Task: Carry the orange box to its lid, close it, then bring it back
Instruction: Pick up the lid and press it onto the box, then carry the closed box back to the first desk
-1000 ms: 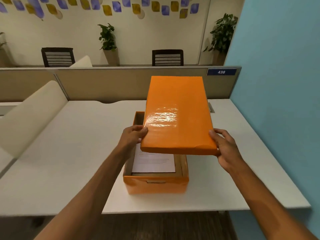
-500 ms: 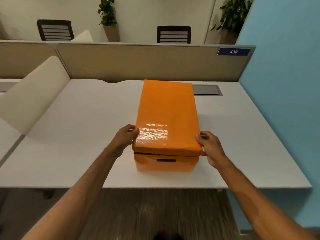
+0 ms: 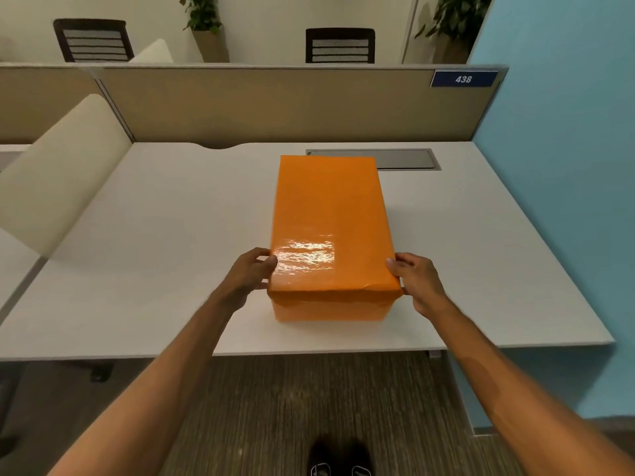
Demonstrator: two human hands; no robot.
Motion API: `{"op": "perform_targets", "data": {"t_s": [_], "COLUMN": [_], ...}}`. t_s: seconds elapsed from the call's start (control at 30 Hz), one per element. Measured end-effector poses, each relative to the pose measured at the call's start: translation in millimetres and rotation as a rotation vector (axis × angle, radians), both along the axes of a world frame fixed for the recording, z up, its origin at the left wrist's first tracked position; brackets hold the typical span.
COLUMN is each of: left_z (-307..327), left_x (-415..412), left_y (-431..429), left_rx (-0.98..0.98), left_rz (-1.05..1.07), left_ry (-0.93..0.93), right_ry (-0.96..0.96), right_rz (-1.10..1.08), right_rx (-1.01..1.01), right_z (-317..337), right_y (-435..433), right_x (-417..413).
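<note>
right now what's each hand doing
Left hand: gripping the left edge of the orange lid, which sits on the box.
Right hand: gripping the lid's right edge.

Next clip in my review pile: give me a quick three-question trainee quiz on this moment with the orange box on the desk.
1. True or false: the lid sits on the orange box.
2. Where do the left hand and right hand hold? A) the far corners B) the near corners, one on each side C) both on top
3. Fill in: the box stands on the white ____.

Key: 1 true. 2 B. 3 desk. The front wall of the box shows only as a narrow strip under the lid's rim, so the lid looks fully down, and the box has not yet been lifted.
</note>
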State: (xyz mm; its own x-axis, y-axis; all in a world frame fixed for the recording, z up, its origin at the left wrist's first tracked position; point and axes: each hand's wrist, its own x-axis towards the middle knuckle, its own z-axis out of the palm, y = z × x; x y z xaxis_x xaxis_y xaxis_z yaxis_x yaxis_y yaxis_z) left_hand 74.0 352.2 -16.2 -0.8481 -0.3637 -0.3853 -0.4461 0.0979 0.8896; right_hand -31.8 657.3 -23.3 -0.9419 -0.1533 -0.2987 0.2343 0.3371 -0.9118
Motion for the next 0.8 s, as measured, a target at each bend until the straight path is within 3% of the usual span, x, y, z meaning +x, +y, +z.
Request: {"op": "perform_targets", "data": {"t_s": [0.5, 0.8], "left_z": [-0.8, 8.8], "left_x": [-33.3, -100.0], "left_y": [-9.1, -20.2], "left_rx": [0.113, -0.022], "left_rz": [0.026, 0.116], "left_ry": [0.013, 0.159], "right_ry": [0.022, 0.144], "right_rz": [0.028, 0.121], "right_rx": [-0.015, 0.053], "right_z": [2.9, 13.6], "right_y": [-7.5, -41.1], "right_x": [-44.1, -125.6]}}
